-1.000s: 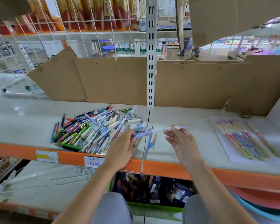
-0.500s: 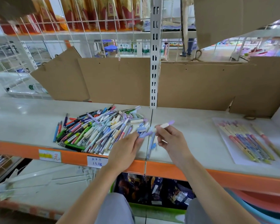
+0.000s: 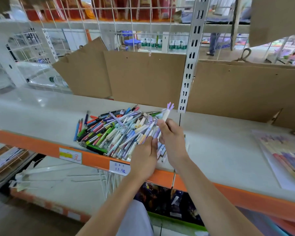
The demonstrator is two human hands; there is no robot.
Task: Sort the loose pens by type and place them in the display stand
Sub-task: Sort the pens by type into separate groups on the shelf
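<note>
my right hand [image 3: 173, 142] holds a purple-topped pen [image 3: 165, 116], my left hand [image 3: 143, 157] pinches its low end. big pen pile [image 3: 116, 132] left; a few pens sorted [image 3: 286, 157].

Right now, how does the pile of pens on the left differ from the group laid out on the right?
The loose pile is a criss-crossed heap in many colours, lying on the bare shelf; the sorted group lies side by side on a white sheet. The pile sits beside both hands, the left hand at its edge; the sorted group lies apart, untouched. Both rest on the same shelf.
</note>
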